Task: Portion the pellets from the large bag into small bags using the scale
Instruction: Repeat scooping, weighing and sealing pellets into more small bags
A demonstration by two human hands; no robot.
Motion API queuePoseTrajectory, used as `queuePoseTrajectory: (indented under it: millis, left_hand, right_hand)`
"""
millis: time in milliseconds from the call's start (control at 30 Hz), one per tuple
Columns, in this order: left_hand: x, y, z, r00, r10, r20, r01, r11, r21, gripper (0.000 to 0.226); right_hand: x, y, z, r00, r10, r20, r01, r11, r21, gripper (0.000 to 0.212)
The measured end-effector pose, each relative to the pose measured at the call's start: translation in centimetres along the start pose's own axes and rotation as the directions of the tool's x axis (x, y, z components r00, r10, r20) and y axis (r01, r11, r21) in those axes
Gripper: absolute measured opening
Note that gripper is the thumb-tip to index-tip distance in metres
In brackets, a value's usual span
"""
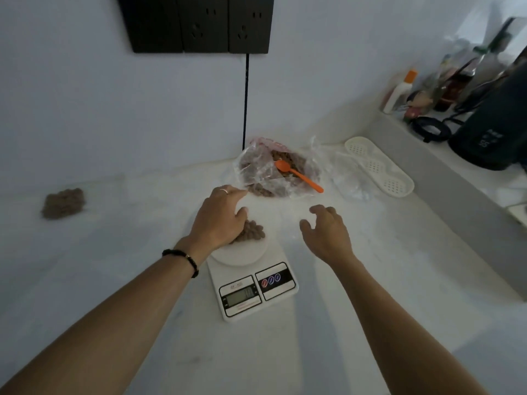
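Observation:
A white digital scale (256, 286) sits on the white counter in front of me, its display lit. On its round platform lies a small heap of brown pellets (252, 230), seemingly in a thin clear small bag. My left hand (219, 218) hovers over the platform's left part, fingers spread, touching or nearly touching that heap. My right hand (328, 232) is open above the counter to the right of the scale, holding nothing. Behind the scale lies the large clear bag of pellets (273, 175), open, with an orange spoon (299, 175) resting in it.
A filled small bag of pellets (64, 203) lies far left on the counter. Crumpled clear bags (348, 175) and a white perforated tray (379, 166) lie to the right. Bottles (399, 92) and a dark kettle (496, 124) stand on a raised ledge. Sockets and a cable are on the wall.

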State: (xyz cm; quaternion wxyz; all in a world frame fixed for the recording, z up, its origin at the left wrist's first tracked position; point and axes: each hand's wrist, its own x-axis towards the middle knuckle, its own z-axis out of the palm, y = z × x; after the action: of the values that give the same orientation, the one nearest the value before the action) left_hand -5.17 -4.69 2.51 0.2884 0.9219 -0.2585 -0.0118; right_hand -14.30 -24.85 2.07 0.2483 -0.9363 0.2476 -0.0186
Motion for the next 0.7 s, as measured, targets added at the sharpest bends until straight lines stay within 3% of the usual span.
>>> queuePoseTrajectory:
  millis: [167, 367, 700]
  left_hand:
    - [-7.6, -0.3, 0.5, 0.993, 0.033, -0.11, -0.01, 0.98, 0.2, 0.043]
    - [-14.1, -0.6, 0.8, 0.992, -0.074, -0.098, 0.1, 0.948, 0.303, 0.058]
    - [-17.9, -0.6, 1.1, 0.994, -0.086, -0.066, 0.104, 0.922, 0.373, 0.062]
  right_hand:
    - [-4.7, 0.2, 0.7, 0.969, -0.246, 0.022, 0.244, 0.94, -0.236, 0.049]
    - [-8.4, 1.5, 1.0, 0.939, -0.338, 0.069, 0.343, 0.892, -0.295, 0.052]
    - [-10.7, 1.1, 1.4, 0.91, -0.404, 0.093, 0.412, 0.86, -0.301, 0.053]
